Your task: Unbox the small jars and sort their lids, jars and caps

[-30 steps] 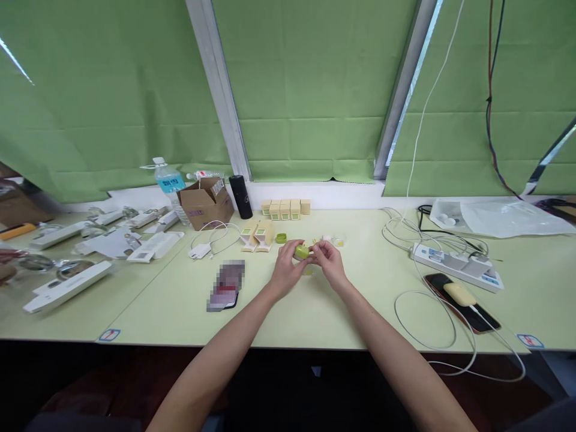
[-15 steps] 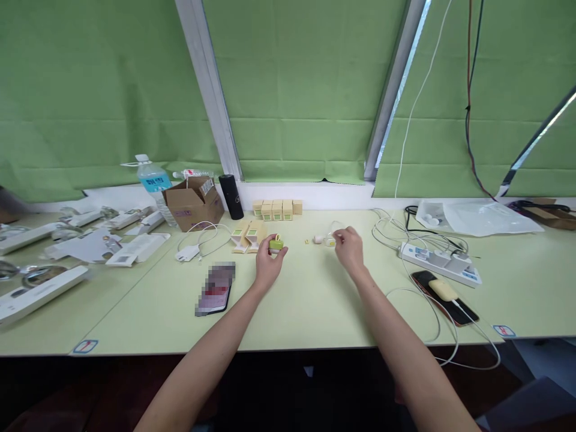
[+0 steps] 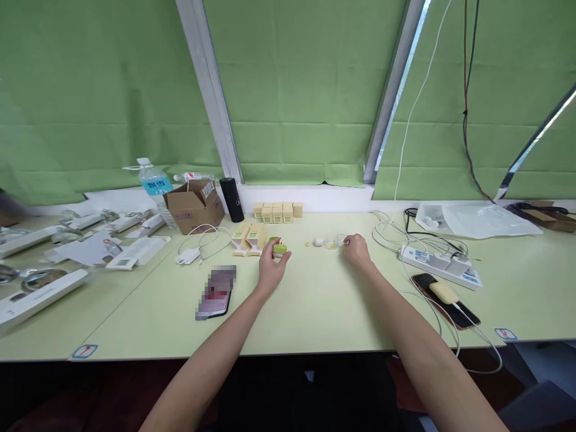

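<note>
My left hand [image 3: 272, 267] is closed around a small green case [image 3: 279, 248] with a cream-coloured loop or edge at its top. Just beyond that hand stand cream cardboard holders [image 3: 256, 236] with green labels. My right hand [image 3: 357, 251] rests low over the table, its fingertips pinched at the edge of a small clear plastic piece [image 3: 341, 239]. Left of it lies another clear plastic item [image 3: 331, 245] with a yellow-green spot. A small white rounded item [image 3: 318, 242] and a tiny yellow piece [image 3: 307, 244] lie between the two hands.
Small cream boxes [image 3: 278, 212] line the back. An open cardboard box [image 3: 194, 207], a black cylinder [image 3: 231, 200] and a water bottle [image 3: 155, 186] stand left of them. A phone [image 3: 216, 292] lies nearer me. At right are a power strip [image 3: 441, 267] and cables.
My right hand has moved right and down, closer to the tabletop; the clear plastic now lies flatter. My left hand has shifted slightly right with the green case, which has turned a little.
</note>
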The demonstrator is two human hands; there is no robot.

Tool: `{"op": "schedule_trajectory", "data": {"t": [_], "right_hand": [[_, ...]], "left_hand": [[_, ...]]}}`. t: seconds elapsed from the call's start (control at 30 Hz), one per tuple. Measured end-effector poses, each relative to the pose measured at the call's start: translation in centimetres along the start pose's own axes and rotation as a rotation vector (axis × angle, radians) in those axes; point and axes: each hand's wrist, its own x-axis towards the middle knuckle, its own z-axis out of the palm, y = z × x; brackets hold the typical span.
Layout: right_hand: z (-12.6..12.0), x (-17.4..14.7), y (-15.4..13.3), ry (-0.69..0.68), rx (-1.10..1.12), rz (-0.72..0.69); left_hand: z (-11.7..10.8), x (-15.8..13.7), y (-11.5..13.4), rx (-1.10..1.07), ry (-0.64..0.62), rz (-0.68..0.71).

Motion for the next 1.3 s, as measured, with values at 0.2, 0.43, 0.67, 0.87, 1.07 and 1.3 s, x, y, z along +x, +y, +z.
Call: {"op": "schedule_trajectory", "data": {"t": [0.2,0.43,0.67,0.87,1.07,1.3], "right_hand": [[-1.2,-1.5,-2.3,0.169,0.124,-0.093],[0.7,-8.3,-11.1,0.098,0.388,-0.868],[3.2,-10.1,-12.5,0.131,0.375,-0.9],[3.1,-9.4,-10.5,0.129,0.434,-0.855],[3.0,-9.3,-9.6,0.119,0.465,-0.731],[2.9,-9.7,-9.9,0.141,0.417,-0.74]], "left_hand": [[0.6,0.1,0.3,-0.136,-0.036,-0.133],[0.6,0.3,0.8,-0.304,-0.147,-0.254],[0.3,-0.1,1.2,-0.267,-0.245,-0.272],[0.2,-1.2,1.7,-0.294,-0.387,-0.164],[-0.4,-1.6,1.9,-0.127,-0.441,0.03],[-0.6,-1.6,1.6,0.143,-0.397,0.135]]}}
